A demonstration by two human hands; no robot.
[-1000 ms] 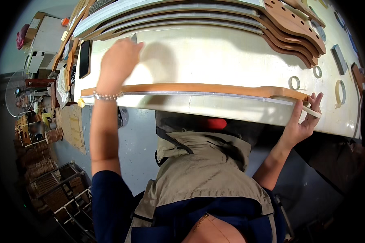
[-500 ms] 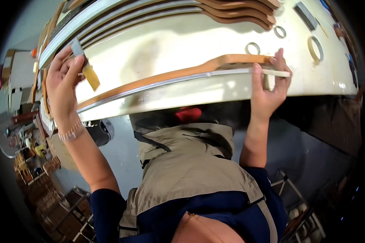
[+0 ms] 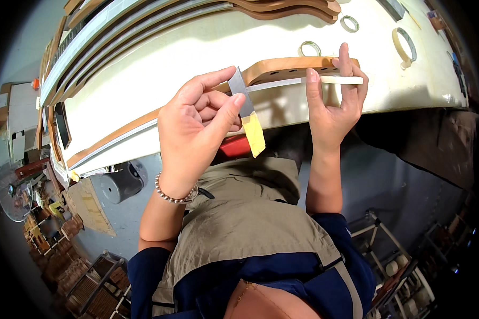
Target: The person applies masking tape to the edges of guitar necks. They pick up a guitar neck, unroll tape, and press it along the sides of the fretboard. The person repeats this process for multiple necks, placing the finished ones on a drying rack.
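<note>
My left hand (image 3: 197, 122) pinches a flat grey metal blade (image 3: 239, 90) between thumb and fingertips, with yellow tape (image 3: 254, 135) wrapped on its lower end. It is held over the middle of a wooden guitar neck (image 3: 117, 130), hiding part of it. The neck lies along the table's near edge; small holes show in its headstock. At the headstock end my right hand (image 3: 332, 106) has a thin white stick (image 3: 346, 80) across its curled fingers, the index finger raised. Some of those fingers touch the headstock; how firmly they hold it, I cannot tell.
More guitar necks (image 3: 282, 10) lie side by side along the far side of the cream table (image 3: 197, 48). Beyond the headstock are tape rolls (image 3: 310, 49) and a grey block (image 3: 393, 8). A dark stool (image 3: 120, 183) and a fan (image 3: 14, 194) stand at left.
My left hand has swung right with the taped blade, from the neck's left end to near the headstock. My right hand stays by the headstock, its index finger more raised. The view has shifted somewhat.
</note>
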